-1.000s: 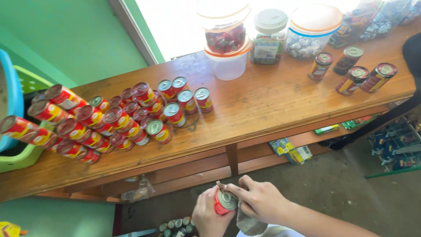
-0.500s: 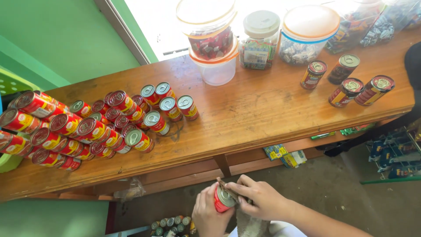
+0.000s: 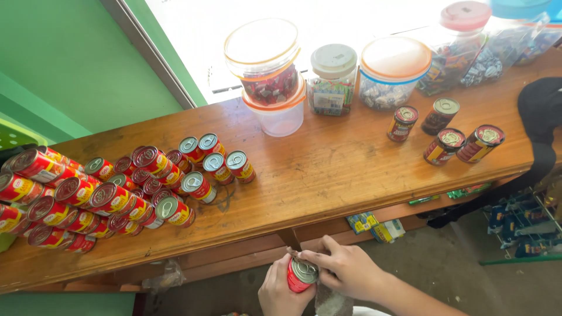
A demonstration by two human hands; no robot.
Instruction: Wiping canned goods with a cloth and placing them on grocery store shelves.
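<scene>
Red can (image 3: 301, 275) sat low in the frame at about 6 o'clock, below the front edge of the wooden counter (image 3: 351, 175), held in both hands. Left hand (image 3: 281, 292) was wrapped around its body from below; right hand (image 3: 345, 272) was closed over the top edge from the 3 o'clock side, fingers (image 3: 319, 257) curled onto the silver lid. A bit of cloth or plastic hung under the right hand, can't tell which. On the counter at 9 o'clock lay a big heap of red cans (image 3: 88, 196), some upright, some on their sides, packed touching. At 2 o'clock four dark cans (image 3: 448, 131) stood upright, well apart from the heap. At 12 o'clock, along the window, stood clear plastic jars (image 3: 281, 76) with sweets inside. A dark cloth (image 3: 541, 117) draped over the counter's edge at 3 o'clock.
</scene>
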